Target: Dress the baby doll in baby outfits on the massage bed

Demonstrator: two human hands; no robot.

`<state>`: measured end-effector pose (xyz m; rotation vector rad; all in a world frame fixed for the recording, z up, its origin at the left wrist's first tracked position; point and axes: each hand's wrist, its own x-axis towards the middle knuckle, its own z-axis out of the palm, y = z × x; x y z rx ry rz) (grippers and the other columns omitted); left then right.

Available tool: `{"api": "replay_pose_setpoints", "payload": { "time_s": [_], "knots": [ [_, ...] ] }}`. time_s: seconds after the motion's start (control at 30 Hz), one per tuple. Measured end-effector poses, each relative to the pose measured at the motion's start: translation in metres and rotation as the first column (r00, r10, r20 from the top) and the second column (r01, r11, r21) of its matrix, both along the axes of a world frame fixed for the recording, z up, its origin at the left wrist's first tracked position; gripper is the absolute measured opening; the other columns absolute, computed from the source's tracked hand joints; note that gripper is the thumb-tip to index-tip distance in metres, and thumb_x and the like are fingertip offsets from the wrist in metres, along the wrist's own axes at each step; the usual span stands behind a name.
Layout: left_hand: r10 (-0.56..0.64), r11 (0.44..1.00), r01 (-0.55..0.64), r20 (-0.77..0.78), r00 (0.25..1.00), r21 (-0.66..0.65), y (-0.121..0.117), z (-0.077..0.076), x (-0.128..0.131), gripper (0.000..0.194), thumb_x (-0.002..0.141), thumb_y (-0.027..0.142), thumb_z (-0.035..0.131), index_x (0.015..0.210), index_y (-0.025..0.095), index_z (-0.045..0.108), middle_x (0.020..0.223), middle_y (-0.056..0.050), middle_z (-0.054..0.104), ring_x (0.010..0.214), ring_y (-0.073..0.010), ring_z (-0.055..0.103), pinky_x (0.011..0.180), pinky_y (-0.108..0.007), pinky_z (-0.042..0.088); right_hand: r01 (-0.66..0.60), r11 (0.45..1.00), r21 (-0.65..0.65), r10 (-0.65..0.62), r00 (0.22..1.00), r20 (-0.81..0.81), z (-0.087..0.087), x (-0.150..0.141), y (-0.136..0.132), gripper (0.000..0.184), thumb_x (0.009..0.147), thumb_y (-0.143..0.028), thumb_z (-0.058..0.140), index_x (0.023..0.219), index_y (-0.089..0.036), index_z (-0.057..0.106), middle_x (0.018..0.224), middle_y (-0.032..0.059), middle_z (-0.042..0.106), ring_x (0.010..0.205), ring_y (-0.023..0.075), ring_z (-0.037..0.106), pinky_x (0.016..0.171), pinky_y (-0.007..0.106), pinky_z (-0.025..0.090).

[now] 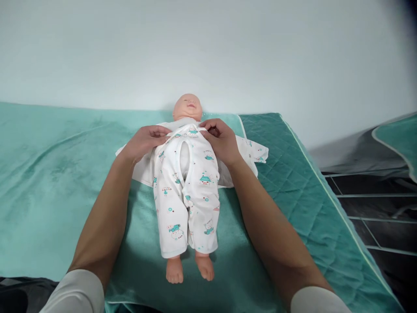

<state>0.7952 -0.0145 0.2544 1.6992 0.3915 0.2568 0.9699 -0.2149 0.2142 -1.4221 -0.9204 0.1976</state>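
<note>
Head view: printed trousers [203, 191] cover the legs and front of a doll [188, 106], face-up on a green cover [48, 174]. Cloth looks light, soft, floppy; waistband [192, 129] sides seem the best hold. Left hand [148, 140] and right hand [222, 138] apart, each pinching one side, forearms reaching forward, fingers angled inward.

White wall [208, 52], quilted mat [293, 187], dark tiles [368, 185]

Baby doll [186, 108]: one
Doll's bare feet [174, 270]: two
Open-crotch pants [202, 191]: one pair
Printed top [252, 150]: one
Person's hands [223, 141]: two
</note>
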Motion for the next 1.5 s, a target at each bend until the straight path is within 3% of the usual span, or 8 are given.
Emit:
{"api": "replay_pose_setpoints", "payload": {
  "time_s": [0.13, 0.27, 0.47, 0.63, 0.83, 1.1, 1.3, 1.5],
  "knots": [
    [0.112, 0.965, -0.149, 0.172, 0.979, 0.217, -0.012, -0.009, -0.001, 0.023, 0.080, 0.040, 0.078, 0.086, 0.019, 0.070, 0.083, -0.002, 0.068, 0.079, -0.0149, 0.060, 0.074, -0.027, 0.047, -0.047, 0.996, -0.070, 0.044, 0.998, -0.047, 0.004, -0.006, -0.003, 0.017, 0.085, -0.034, 0.070, 0.088, -0.022, 0.058, 0.126, 0.0049, 0.067, 0.100, 0.0174, 0.063, 0.089, 0.033, 0.052],
    [0.261, 0.897, -0.345, 0.299, 0.918, 0.276, -0.023, -0.019, 0.013, 0.018, 0.090, 0.039, 0.066, 0.089, 0.022, 0.062, 0.088, -0.001, 0.068, 0.082, -0.0147, 0.060, 0.076, -0.026, 0.047, -0.044, 0.990, -0.134, 0.046, 0.999, 0.017, 0.004, -0.004, 0.000, 0.019, 0.089, -0.038, 0.064, 0.087, -0.022, 0.055, 0.128, 0.0052, 0.067, 0.101, 0.0187, 0.062, 0.091, 0.035, 0.051],
    [0.322, 0.878, -0.367, 0.187, 0.928, 0.307, -0.003, -0.031, 0.035, 0.013, 0.089, 0.030, 0.065, 0.083, 0.022, 0.056, 0.076, 0.002, 0.060, 0.075, -0.0142, 0.054, 0.073, -0.026, 0.043, 0.196, 0.911, -0.363, -0.119, 0.967, 0.224, 0.005, 0.023, 0.027, 0.017, 0.088, -0.025, 0.062, 0.081, -0.023, 0.047, 0.072, -0.0014, 0.056, 0.070, 0.0175, 0.050, 0.074, 0.035, 0.041],
    [0.351, 0.883, -0.377, 0.141, 0.926, 0.279, -0.001, -0.031, 0.037, 0.010, 0.087, 0.026, 0.065, 0.083, 0.022, 0.057, 0.069, 0.003, 0.057, 0.066, -0.0144, 0.049, 0.067, -0.028, 0.038, 0.224, 0.894, -0.388, -0.152, 0.966, 0.207, 0.002, 0.028, 0.038, 0.018, 0.086, -0.022, 0.063, 0.080, -0.023, 0.046, 0.071, -0.0012, 0.053, 0.070, 0.0169, 0.048, 0.071, 0.034, 0.039],
    [0.471, 0.781, -0.423, 0.010, 0.882, 0.459, -0.016, -0.018, 0.026, 0.019, 0.084, 0.027, 0.069, 0.071, 0.022, 0.056, 0.067, 0.001, 0.060, 0.068, -0.0178, 0.053, 0.070, -0.032, 0.036, 0.281, 0.932, -0.229, -0.227, 0.945, 0.236, -0.011, 0.014, 0.026, 0.013, 0.085, -0.030, 0.064, 0.088, -0.023, 0.054, 0.087, 0.0009, 0.060, 0.080, 0.0174, 0.054, 0.078, 0.035, 0.044],
    [0.424, 0.784, -0.369, 0.005, 0.906, 0.499, -0.019, -0.036, 0.005, 0.017, 0.088, 0.030, 0.058, 0.073, 0.023, 0.054, 0.074, -0.001, 0.062, 0.071, -0.0185, 0.051, 0.072, -0.031, 0.036, 0.321, 0.932, -0.167, -0.283, 0.935, 0.216, -0.026, 0.000, 0.009, 0.011, 0.088, -0.032, 0.059, 0.094, -0.023, 0.058, 0.093, 0.0024, 0.059, 0.085, 0.0176, 0.055, 0.083, 0.035, 0.047],
    [0.448, 0.766, -0.349, -0.059, 0.892, 0.539, -0.019, -0.044, 0.000, 0.009, 0.080, 0.028, 0.059, 0.074, 0.022, 0.058, 0.080, -0.005, 0.067, 0.078, -0.0217, 0.055, 0.077, -0.034, 0.039, 0.394, 0.886, -0.245, -0.380, 0.919, 0.106, -0.036, -0.023, -0.016, 0.012, 0.085, -0.034, 0.057, 0.086, -0.022, 0.056, 0.085, 0.0011, 0.061, 0.081, 0.0171, 0.055, 0.080, 0.033, 0.046],
    [0.385, 0.867, -0.319, -0.109, 0.916, 0.382, -0.024, -0.039, -0.025, 0.012, 0.078, 0.028, 0.059, 0.083, 0.019, 0.066, 0.087, -0.006, 0.073, 0.081, -0.0208, 0.061, 0.078, -0.033, 0.047, 0.280, 0.914, -0.295, -0.312, 0.948, -0.067, -0.034, -0.041, -0.044, 0.021, 0.083, -0.042, 0.064, 0.087, -0.021, 0.062, 0.078, -0.0009, 0.063, 0.075, 0.0163, 0.055, 0.073, 0.031, 0.044]
  ]
}}
